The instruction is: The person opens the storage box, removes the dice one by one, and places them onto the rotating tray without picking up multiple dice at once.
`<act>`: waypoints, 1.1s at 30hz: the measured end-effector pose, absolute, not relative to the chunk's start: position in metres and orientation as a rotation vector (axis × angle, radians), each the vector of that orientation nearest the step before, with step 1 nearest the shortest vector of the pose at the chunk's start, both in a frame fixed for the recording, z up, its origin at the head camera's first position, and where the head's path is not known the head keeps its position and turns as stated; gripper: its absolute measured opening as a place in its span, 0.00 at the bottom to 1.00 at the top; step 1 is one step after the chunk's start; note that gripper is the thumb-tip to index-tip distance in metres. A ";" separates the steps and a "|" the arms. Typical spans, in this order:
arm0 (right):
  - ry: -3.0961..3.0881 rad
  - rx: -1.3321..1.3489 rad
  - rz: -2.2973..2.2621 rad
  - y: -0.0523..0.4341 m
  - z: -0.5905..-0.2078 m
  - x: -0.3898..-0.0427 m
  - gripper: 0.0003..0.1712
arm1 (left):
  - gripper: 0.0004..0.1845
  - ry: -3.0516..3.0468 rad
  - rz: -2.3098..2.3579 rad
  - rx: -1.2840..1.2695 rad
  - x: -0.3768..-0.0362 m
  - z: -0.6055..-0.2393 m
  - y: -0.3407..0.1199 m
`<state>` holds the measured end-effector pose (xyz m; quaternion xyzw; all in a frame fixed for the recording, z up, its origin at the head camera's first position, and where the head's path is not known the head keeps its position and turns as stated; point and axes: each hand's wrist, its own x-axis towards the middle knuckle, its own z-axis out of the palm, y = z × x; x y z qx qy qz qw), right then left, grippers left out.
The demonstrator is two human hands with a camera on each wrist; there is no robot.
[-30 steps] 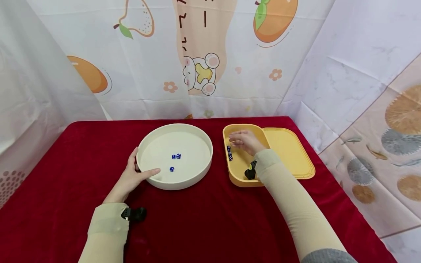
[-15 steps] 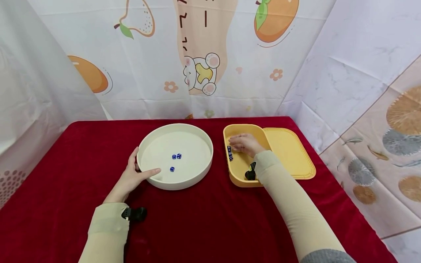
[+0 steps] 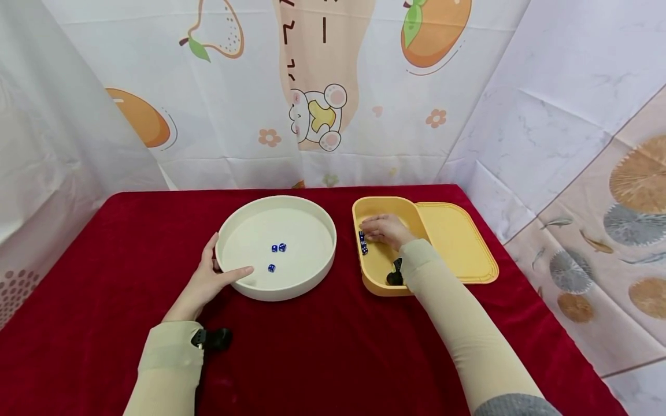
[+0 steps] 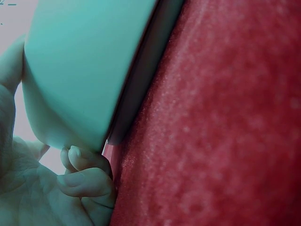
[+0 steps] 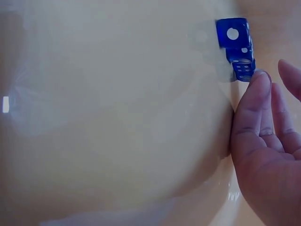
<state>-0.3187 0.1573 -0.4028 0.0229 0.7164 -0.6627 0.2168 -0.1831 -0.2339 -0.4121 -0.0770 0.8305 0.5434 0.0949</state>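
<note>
In the head view, my left hand (image 3: pixel 206 282) holds a round white tray (image 3: pixel 312 280) at its left side, thumb over the rim. The left wrist view shows curled fingers (image 4: pixel 87 181) against the tray's outer wall. Three blue dice (image 3: pixel 272 268) with white dots lie on the tray floor. My right hand (image 3: pixel 389 230) reaches into a yellow box (image 3: pixel 382 292), beside a short row of blue dice (image 3: pixel 363 243) along its left wall. In the right wrist view a fingertip meets or nearly meets the end of the dice row (image 5: pixel 235 35); no die shows between the fingers.
A flat yellow lid (image 3: pixel 458 242) lies right of the box, against or partly under its edge. Dark red cloth (image 3: pixel 312 352) covers the table. Printed white curtains (image 3: pixel 218 115) hang behind and at the sides.
My right hand has shifted slightly towards the front of the yellow box, closer to the dice row. The left hand, the tray and its dice stay as they were.
</note>
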 end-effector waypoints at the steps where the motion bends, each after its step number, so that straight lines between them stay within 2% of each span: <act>1: 1.982 0.063 -1.839 0.157 -0.403 -0.319 0.15 | 0.65 2.462 1.612 -0.228 -0.183 -0.412 -0.234; 10: 1.968 0.060 -1.850 0.157 -0.405 -0.319 0.11 | 0.66 2.452 1.620 -0.211 -0.184 -0.413 -0.236; 25: 2.093 -0.035 -1.700 0.157 -0.415 -0.325 0.21 | 0.66 2.455 1.619 -0.204 -0.184 -0.413 -0.235; 33: 2.197 -0.091 -1.586 0.156 -0.414 -0.323 0.20 | 0.66 2.456 1.607 -0.209 -0.184 -0.414 -0.236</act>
